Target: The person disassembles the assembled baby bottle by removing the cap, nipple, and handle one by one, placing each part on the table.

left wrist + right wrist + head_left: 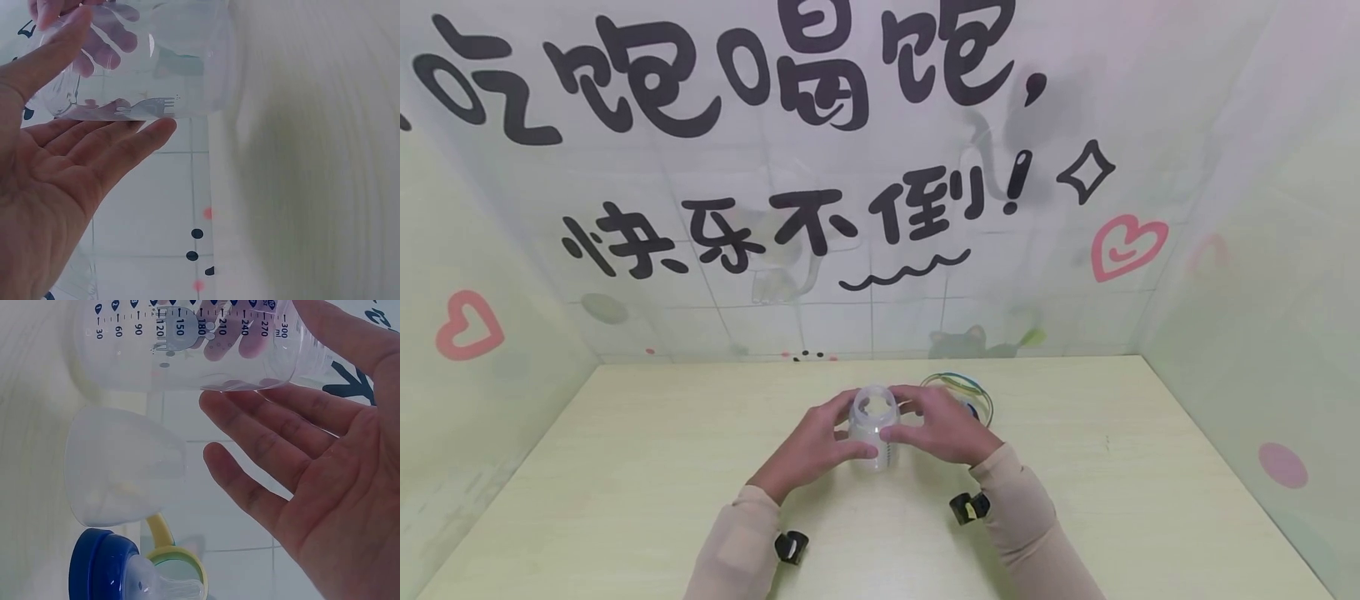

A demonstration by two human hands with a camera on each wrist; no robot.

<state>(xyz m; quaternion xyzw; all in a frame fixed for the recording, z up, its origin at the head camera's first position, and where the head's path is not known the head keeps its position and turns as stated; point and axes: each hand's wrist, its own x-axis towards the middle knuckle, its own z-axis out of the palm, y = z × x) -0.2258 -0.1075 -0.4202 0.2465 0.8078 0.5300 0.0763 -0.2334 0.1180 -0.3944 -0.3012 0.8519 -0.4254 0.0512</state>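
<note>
A clear baby bottle (868, 428) stands upright on the pale table with its wide mouth uncovered. My left hand (817, 443) holds it from the left, thumb across the front and fingers toward the back. From the other side my right hand (946, 423) grips it, its thumb higher on the front. Blue measuring marks run along the bottle (131, 359) in the right wrist view. A grey fork print shows on the bottle wall (181, 40) in the left wrist view. Through the clear plastic some fingertips can be seen.
Beside the bottle stands a translucent domed cap (122, 469). Next to the cap is a blue collar (94, 565) with a clear teat (178, 589). A yellow ring-shaped piece (201, 565) lies behind them. White printed walls (872, 325) enclose the table's back and sides.
</note>
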